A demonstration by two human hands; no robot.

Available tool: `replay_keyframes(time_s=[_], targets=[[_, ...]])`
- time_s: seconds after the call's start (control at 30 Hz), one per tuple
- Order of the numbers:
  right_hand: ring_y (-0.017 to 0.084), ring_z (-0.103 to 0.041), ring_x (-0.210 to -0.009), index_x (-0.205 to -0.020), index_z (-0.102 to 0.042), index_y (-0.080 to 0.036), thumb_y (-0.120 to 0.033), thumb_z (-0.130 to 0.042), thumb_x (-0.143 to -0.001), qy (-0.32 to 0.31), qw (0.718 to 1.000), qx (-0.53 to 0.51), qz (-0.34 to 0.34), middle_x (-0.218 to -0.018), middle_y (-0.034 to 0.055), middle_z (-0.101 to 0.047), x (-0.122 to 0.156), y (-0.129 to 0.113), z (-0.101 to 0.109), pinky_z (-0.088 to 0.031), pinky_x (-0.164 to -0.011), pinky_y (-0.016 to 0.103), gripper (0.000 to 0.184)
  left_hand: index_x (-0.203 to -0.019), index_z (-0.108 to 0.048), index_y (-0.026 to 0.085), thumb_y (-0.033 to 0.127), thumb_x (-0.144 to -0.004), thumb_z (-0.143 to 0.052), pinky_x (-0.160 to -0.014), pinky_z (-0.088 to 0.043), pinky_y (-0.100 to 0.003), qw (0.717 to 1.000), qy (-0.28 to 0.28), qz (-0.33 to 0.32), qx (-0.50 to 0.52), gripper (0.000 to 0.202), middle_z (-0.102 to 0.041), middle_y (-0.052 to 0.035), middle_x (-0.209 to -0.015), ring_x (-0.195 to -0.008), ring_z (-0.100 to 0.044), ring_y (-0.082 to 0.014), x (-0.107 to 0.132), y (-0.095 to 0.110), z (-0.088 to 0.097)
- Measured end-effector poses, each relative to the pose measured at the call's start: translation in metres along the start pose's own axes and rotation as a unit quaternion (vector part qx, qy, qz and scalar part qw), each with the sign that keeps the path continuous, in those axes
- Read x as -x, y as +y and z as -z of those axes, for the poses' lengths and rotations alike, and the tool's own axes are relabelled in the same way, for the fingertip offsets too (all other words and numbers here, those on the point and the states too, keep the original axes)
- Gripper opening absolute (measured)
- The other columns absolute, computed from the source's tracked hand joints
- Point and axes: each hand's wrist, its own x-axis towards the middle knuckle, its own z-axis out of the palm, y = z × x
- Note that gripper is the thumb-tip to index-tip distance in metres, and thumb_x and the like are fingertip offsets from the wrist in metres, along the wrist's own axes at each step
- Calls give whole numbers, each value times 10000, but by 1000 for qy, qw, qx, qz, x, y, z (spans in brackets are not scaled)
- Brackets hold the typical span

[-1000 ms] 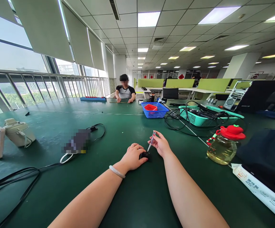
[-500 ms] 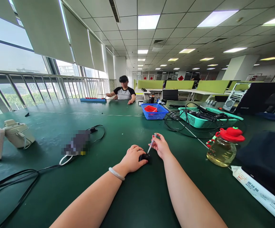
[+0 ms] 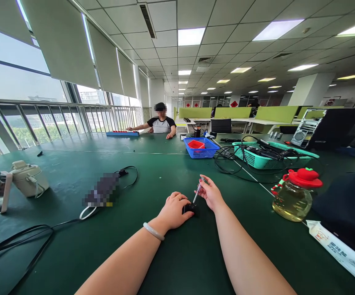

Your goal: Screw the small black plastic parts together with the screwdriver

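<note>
Near the centre of the frame, a little below the middle, the left hand [image 3: 175, 209] curls over a small black object [image 3: 188, 208] on the green desk [image 3: 109, 241], its fingers closed around the far side and its thumb along the near side; much of the object is hidden. A pale bracelet [image 3: 153, 232] circles the left wrist. Just to the right, the right hand [image 3: 210, 193] pinches a slim, clear-looking tool [image 3: 197, 192] between thumb and fingers, tilted so that its lower end meets the top of the black object; whether the tip sits inside it is too small to tell. In the right of the frame stand a jar [image 3: 292, 205] of yellowish liquid with a red lid [image 3: 303, 179] and, below it, a long white packet [image 3: 340, 252]. Above centre, a blue basket [image 3: 200, 154] holds a red tray [image 3: 196, 144], beside a teal basket [image 3: 257, 162] heaped with black cables [image 3: 266, 148]. At centre left lies a pixelated dark item [image 3: 102, 189]; farther left is a beige container [image 3: 29, 180]. Upper centre, another person [image 3: 161, 125] sits at the far edge.
</note>
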Motion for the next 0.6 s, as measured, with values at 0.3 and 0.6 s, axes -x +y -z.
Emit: replay_keyframes(time_s=[0.3, 0.6], targets=[[76, -512, -469, -917, -598, -252, -352, -837, -635, 24, 1000, 0, -4, -580, -95, -564, -1, 1, 0, -584, -559, 298, 384, -1154, -681, 262, 383, -829, -668, -1108, -365, -489, 1000, 0, -6, 9, 347, -636, -52, -1264, -1296, -423, -292, -2, -3, -3], [85, -535, -470, -924, -580, -247, -344, -821, -667, 28, 1000, 1, -7, -583, -88, -575, -1, 0, 1, -585, -562, 296, 366, -1142, -683, 261, 385, -822, -679, -1107, -366, -490, 1000, 7, -3, 5, 344, -640, -50, -1258, -1292, -429, -296, -2, -3, -2]])
